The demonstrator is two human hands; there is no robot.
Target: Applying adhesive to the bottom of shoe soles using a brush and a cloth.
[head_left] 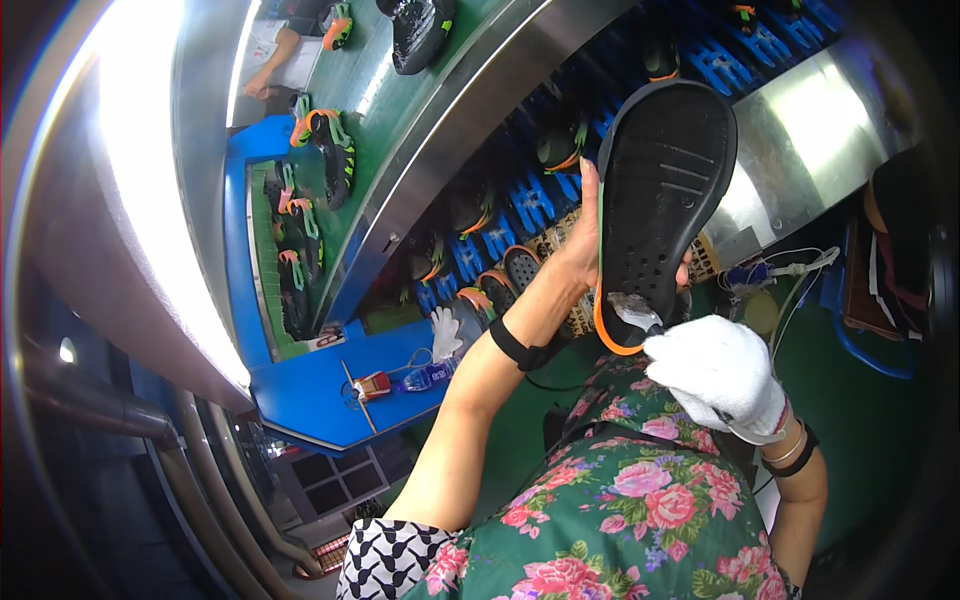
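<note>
Along a green belt (pixel 385 130), shoes (pixel 338 160) are set out at the upper left. In front of the flowered apron (pixel 650 490), a black sole (pixel 665 160) is grasped by the bare left hand (pixel 580 245); a brush (pixel 633 311), clasped in the gloved right hand (pixel 715 375), is held against the sole's lower, orange-rimmed end.

Left head-worn fisheye: looks down, close above black sole (pixel 660 205).

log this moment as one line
left grip: bare, holding black shoe sole | right grip: gloved, holding brush-like tool at sole's near end | footwear on green belt
</note>
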